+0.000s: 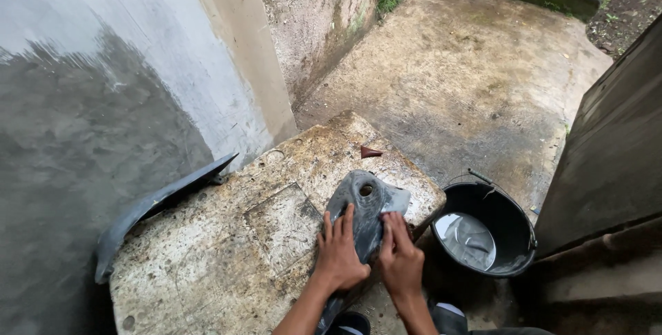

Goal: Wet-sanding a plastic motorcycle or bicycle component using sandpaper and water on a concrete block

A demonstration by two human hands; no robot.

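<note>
A grey moulded plastic panel [363, 202] with a round hole lies on the right end of a stained concrete slab [227, 238]. My left hand [339, 252] presses flat on the panel's left side, fingers together and pointing up. My right hand [398, 255] rests on its right side, fingers curled over the surface; whether something is under them is hidden. The panel's lower end hangs over the slab's front edge.
A long dark curved plastic panel [155, 207] leans at the slab's left against the wet wall [103, 100]. A small red-brown cone [369, 151] lies on the slab's far edge. A black bucket [507, 218] with water stands on the concrete floor at right, beside a dark wooden board [614, 149].
</note>
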